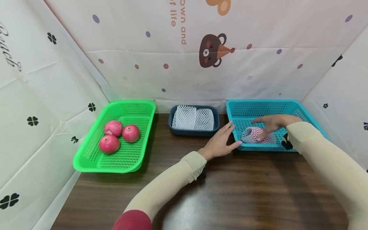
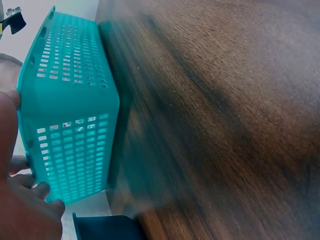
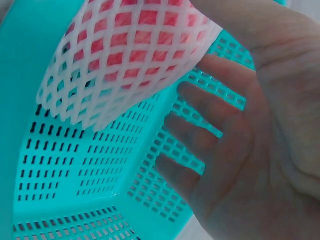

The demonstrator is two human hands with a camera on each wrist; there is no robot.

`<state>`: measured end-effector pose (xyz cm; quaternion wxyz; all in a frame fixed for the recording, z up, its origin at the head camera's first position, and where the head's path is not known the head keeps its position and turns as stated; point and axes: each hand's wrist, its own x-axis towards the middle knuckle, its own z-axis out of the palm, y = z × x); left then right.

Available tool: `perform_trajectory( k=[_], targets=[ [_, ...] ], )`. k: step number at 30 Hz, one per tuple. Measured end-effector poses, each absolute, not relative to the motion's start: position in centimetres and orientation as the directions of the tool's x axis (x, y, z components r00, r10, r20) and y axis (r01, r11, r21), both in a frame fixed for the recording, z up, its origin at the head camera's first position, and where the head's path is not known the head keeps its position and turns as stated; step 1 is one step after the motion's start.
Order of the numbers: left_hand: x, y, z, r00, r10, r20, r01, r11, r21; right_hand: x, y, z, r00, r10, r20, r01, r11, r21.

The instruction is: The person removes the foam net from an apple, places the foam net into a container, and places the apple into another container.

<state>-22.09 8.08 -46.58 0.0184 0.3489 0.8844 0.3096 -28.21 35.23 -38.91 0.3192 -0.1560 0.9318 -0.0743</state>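
Note:
A red apple in a white foam net [image 1: 263, 136] lies inside the blue basket [image 1: 313, 127], near its front wall. Over it is my right hand [image 1: 273, 122], its thumb by the net. In the right wrist view the fingers [image 3: 200, 107] are spread beside the net [image 3: 130, 45], and whether the thumb touches it cannot be told. My left hand [image 1: 218, 142] reaches with straight, spread fingers to the basket's left front corner. In the left wrist view those fingers [image 2: 42, 192] are at the basket's rim, with nothing gripped.
At the left stands a green basket [image 1: 141, 153] with three red apples [image 1: 131, 133] in it. Folded white foam nets [image 1: 185, 118] lie in a dark blue tray [image 1: 191, 132] between the two baskets. Patterned cloth walls [image 1: 129, 76] enclose the wooden table [image 1: 230, 191].

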Motion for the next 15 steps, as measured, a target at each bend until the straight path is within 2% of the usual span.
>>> perform_trajectory(
  k=[8,15],
  targets=[
    [-22.18,8.08,-46.74,-0.760,0.624,0.183,0.602,0.569,0.560,-28.63,35.31,-39.15,-0.729,-0.329,-0.600,-0.248,0.944,-0.216],
    [-22.18,8.06,-46.88,-0.758,0.624,0.190,0.608,0.571,0.552,-29.10,34.91,-39.33,-0.677,-0.353,-0.645,-0.244,0.935,-0.256]
  ],
)
